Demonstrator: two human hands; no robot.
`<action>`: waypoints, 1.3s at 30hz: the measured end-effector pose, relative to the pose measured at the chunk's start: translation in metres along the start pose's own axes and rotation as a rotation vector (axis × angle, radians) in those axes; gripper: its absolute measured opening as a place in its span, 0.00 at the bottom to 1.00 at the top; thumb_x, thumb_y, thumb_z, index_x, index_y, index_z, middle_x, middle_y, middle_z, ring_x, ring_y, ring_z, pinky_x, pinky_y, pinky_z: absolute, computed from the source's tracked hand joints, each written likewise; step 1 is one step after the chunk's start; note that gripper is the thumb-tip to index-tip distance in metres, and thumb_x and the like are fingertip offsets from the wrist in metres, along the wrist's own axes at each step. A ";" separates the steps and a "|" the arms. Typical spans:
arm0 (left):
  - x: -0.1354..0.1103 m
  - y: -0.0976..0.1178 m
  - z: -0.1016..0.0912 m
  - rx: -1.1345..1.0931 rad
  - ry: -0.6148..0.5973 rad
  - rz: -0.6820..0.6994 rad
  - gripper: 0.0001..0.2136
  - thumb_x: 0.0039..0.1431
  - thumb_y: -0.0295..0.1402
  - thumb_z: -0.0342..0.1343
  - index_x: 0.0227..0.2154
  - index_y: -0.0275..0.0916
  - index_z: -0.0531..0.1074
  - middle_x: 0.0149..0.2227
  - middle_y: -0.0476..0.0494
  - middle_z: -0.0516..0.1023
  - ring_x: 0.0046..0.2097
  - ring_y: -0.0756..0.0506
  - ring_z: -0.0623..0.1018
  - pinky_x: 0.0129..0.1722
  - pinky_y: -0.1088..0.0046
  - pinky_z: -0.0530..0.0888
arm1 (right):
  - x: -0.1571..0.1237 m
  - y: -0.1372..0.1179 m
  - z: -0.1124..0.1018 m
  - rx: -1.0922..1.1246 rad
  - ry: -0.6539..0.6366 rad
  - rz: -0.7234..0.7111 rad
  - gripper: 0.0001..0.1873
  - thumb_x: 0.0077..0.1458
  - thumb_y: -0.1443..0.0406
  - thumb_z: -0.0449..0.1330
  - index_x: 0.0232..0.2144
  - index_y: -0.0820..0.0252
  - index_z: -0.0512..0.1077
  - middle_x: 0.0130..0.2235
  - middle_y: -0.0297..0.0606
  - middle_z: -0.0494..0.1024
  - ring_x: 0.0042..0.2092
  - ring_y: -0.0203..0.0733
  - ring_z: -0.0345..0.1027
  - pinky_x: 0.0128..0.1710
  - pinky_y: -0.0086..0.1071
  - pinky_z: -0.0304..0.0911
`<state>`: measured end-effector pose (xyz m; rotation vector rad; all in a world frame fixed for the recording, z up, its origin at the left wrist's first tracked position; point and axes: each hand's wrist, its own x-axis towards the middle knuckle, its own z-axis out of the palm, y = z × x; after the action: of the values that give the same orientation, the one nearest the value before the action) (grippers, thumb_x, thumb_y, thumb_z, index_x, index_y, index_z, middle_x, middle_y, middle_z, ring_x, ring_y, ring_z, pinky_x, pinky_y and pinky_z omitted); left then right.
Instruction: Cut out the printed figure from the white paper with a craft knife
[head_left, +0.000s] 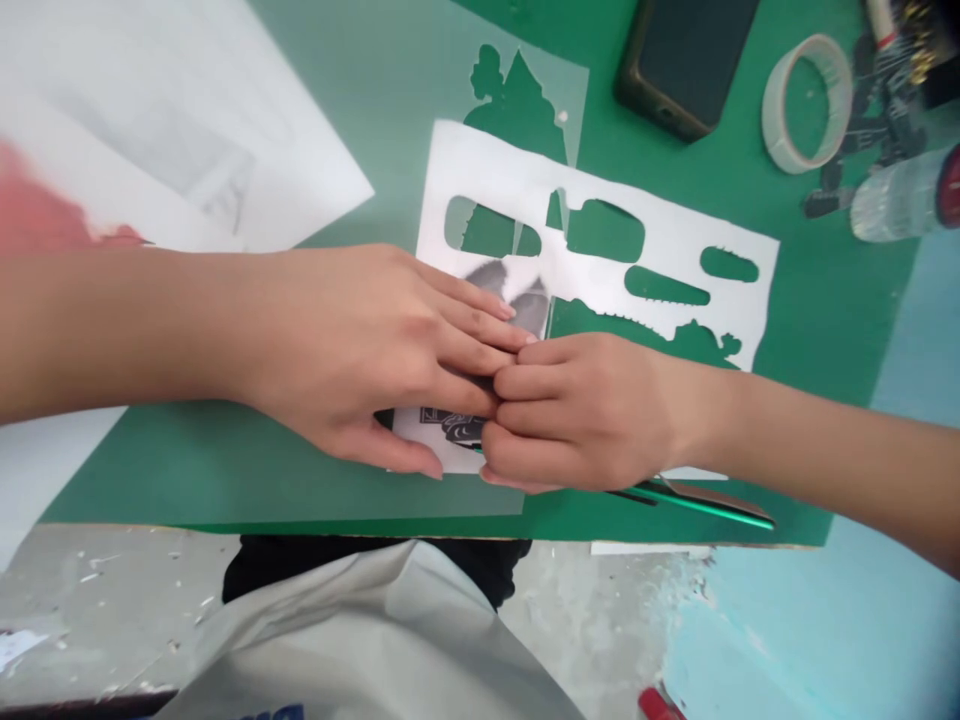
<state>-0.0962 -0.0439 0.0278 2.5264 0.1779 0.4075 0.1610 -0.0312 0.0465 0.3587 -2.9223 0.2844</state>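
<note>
My left hand [375, 350] lies flat with its fingers stretched out, pressing on a white paper sheet with cut-out shapes [675, 235] that rests on a green cutting mat [187, 470]. My right hand [577, 410] is curled closed beside it, fingertips touching my left fingers over a small black-and-white printed piece [457, 425]. A thin green tool [712, 508] runs out from under my right hand along the mat's front edge. What my right fingers pinch is hidden.
A translucent sheet [420, 80] lies under the cut paper. White paper [165, 130] covers the far left. A phone [686, 60], a tape roll [808, 100] and a clear bottle [904, 195] sit at the far right. The mat's front edge is close to my body.
</note>
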 end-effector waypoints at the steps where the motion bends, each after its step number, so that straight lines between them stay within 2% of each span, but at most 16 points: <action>1: 0.000 0.000 0.000 -0.007 0.003 -0.001 0.17 0.72 0.41 0.62 0.57 0.36 0.80 0.65 0.40 0.80 0.67 0.38 0.78 0.78 0.55 0.64 | 0.000 0.000 0.000 0.009 0.000 -0.002 0.12 0.75 0.63 0.58 0.35 0.57 0.68 0.27 0.29 0.68 0.31 0.40 0.61 0.36 0.36 0.61; 10: 0.000 -0.001 0.001 0.018 -0.011 -0.001 0.17 0.73 0.41 0.59 0.57 0.37 0.80 0.64 0.41 0.80 0.68 0.39 0.77 0.79 0.60 0.62 | 0.000 0.000 0.001 0.053 0.014 0.038 0.13 0.77 0.65 0.55 0.35 0.56 0.70 0.27 0.30 0.68 0.33 0.41 0.60 0.38 0.35 0.64; 17: -0.001 0.000 0.000 0.017 -0.003 0.006 0.17 0.72 0.41 0.62 0.56 0.36 0.80 0.63 0.41 0.81 0.67 0.38 0.78 0.77 0.56 0.65 | 0.000 0.000 0.002 0.034 0.036 0.029 0.12 0.76 0.65 0.56 0.35 0.56 0.70 0.27 0.29 0.68 0.33 0.41 0.60 0.37 0.36 0.64; 24: -0.002 -0.004 0.004 0.148 0.026 0.050 0.22 0.73 0.50 0.58 0.58 0.41 0.80 0.62 0.49 0.82 0.68 0.42 0.77 0.77 0.59 0.67 | -0.001 0.000 0.001 0.022 0.004 0.017 0.12 0.77 0.63 0.56 0.36 0.55 0.69 0.27 0.28 0.66 0.32 0.40 0.59 0.37 0.35 0.64; 30: -0.004 -0.003 0.005 0.157 0.028 0.051 0.22 0.74 0.51 0.56 0.58 0.42 0.80 0.62 0.50 0.82 0.68 0.42 0.77 0.77 0.61 0.66 | -0.001 0.001 0.000 0.036 0.045 0.012 0.12 0.75 0.66 0.57 0.34 0.57 0.70 0.26 0.29 0.66 0.32 0.41 0.58 0.36 0.35 0.63; 39: -0.001 -0.003 0.005 0.156 0.029 0.049 0.23 0.74 0.51 0.56 0.60 0.41 0.79 0.63 0.50 0.81 0.68 0.44 0.77 0.79 0.63 0.63 | -0.006 0.004 0.002 -0.019 0.022 -0.040 0.12 0.75 0.62 0.59 0.35 0.56 0.69 0.26 0.29 0.65 0.32 0.40 0.58 0.37 0.35 0.64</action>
<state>-0.0962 -0.0439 0.0220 2.6833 0.1645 0.4659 0.1651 -0.0264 0.0431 0.4084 -2.8906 0.2525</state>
